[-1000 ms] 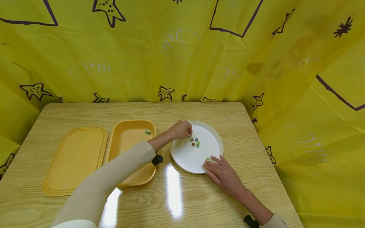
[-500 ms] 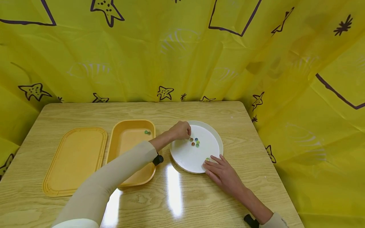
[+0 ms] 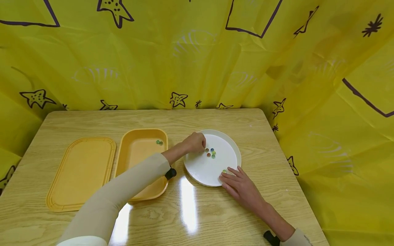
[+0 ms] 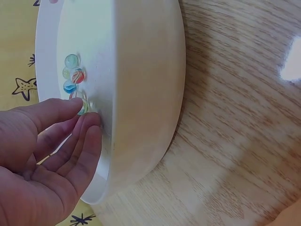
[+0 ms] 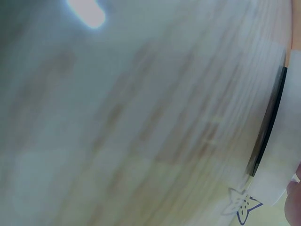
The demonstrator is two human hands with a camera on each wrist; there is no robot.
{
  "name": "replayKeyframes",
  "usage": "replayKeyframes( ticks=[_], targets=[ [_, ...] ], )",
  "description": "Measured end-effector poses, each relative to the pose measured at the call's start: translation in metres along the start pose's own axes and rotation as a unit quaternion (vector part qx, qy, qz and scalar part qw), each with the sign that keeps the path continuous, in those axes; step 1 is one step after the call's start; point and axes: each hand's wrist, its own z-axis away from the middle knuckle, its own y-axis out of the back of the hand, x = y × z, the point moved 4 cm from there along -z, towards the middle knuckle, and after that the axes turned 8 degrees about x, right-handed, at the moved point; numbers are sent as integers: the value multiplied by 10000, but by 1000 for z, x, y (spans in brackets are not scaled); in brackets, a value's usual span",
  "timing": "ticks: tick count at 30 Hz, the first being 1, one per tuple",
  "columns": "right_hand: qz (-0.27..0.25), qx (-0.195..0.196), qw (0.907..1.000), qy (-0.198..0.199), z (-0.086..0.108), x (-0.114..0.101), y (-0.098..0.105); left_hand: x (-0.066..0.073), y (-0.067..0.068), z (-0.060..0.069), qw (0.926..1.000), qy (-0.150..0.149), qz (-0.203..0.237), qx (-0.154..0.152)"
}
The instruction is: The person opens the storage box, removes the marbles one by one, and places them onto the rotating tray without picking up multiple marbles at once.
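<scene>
My left hand reaches over the left side of a round white dish. In the left wrist view, its thumb and fingers pinch a clear green-yellow marble just inside the wall. Several glass marbles, among them a red-swirled marble and a blue marble, lie clustered beside the fingertips. My right hand rests with straight fingers over the dish's near right rim. By those fingers lies a lone yellow-green marble. Only a bit of the right hand shows in the right wrist view.
Left of the dish stands an orange rectangular tub, with a green marble and a brownish marble in its far right corner. A flat orange lid lies farther left. Yellow patterned sheeting rises behind the wooden table.
My left hand has shifted very slightly toward me at the dish, its fingertips drawn in a little. The right hand, the dish and the loose marbles stay where they were.
</scene>
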Motion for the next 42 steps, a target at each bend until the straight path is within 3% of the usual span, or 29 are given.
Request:
replayKeyframes(
  ticks=[20, 30, 42],
  targets=[
    [-8, 113, 9999, 71, 2, 2, 0, 2, -8, -2, 9997, -139, -140, 105],
    [-49, 140, 9998, 98, 1, 1, 0, 3, -9, -4, 9997, -28, -221, 103],
    [-50, 97, 9999, 47, 0, 0, 1, 3, 2, -1, 9999, 74, 112, 16]
  ],
)
